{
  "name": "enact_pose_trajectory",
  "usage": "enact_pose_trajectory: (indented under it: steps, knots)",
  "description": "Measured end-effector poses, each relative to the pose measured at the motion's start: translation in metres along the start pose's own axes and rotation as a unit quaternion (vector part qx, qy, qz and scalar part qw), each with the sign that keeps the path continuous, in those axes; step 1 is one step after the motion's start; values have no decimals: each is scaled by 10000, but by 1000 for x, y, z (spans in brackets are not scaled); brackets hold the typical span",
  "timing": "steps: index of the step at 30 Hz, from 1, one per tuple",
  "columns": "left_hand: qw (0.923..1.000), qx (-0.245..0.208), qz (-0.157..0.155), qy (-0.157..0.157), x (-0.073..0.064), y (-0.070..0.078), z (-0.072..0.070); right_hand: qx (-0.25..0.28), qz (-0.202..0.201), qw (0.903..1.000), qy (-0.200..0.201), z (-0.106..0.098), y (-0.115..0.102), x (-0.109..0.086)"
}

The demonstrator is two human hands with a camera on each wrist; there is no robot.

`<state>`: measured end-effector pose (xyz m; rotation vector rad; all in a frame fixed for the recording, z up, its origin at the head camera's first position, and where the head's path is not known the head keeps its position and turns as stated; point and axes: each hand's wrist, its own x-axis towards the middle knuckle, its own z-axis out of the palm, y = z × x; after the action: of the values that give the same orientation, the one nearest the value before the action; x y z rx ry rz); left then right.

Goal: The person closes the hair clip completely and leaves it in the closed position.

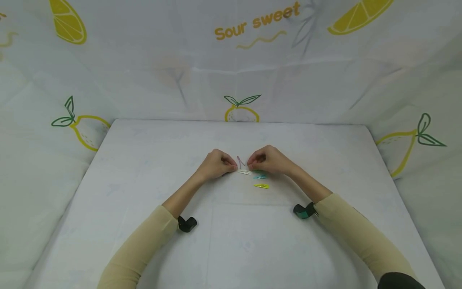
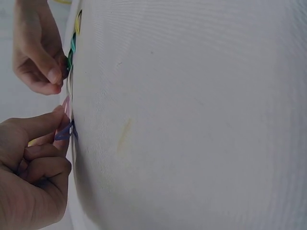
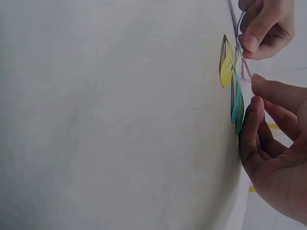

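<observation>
Pink, slender hair clip (image 3: 247, 70), splayed into a narrow inverted V, standing between the fingertips of the left hand (image 1: 218, 163) and those of the right hand (image 1: 268, 159). Left hand: index finger reaching forward, other fingers bent, tips drawn close together; cannot tell whether they pinch anything. Right hand: thumb and index tips near each other at the pink clip's side, remaining fingers half bent; contact with the clip cannot be made out. Right at the left fingertips, a blue-violet clip (image 2: 61, 134), partly masked by the fingers in the head view. Just off the left thumb, toward the wearer, a white teardrop-shaped clip (image 1: 245, 172) lying flat. Beside the right fingers, partly covered in the head view, a green teardrop-shaped clip (image 3: 241, 120); next to it, on the wearer's side, a teal one (image 1: 260, 177) of like form. Farther from the right hand, nearer the wearer, a glossy yellow teardrop-shaped clip (image 1: 261, 186). Back along both forearms: black wrist-worn devices, then beige sleeves (image 1: 144, 245). Under everything, a white-covered table (image 1: 151, 152); beyond the hands, white cloth (image 1: 144, 92) printed with lemons and "Sour sweet".
</observation>
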<state>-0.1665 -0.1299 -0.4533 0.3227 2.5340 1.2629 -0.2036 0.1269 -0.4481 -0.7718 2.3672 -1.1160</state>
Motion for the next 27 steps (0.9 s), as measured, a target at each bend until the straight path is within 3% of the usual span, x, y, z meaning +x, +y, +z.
enact_pose_trajectory:
  steps: [27]
  knots:
    - [9991,-66,-227,366,7,-1,1,29,141,9997,217,-1,-3,19]
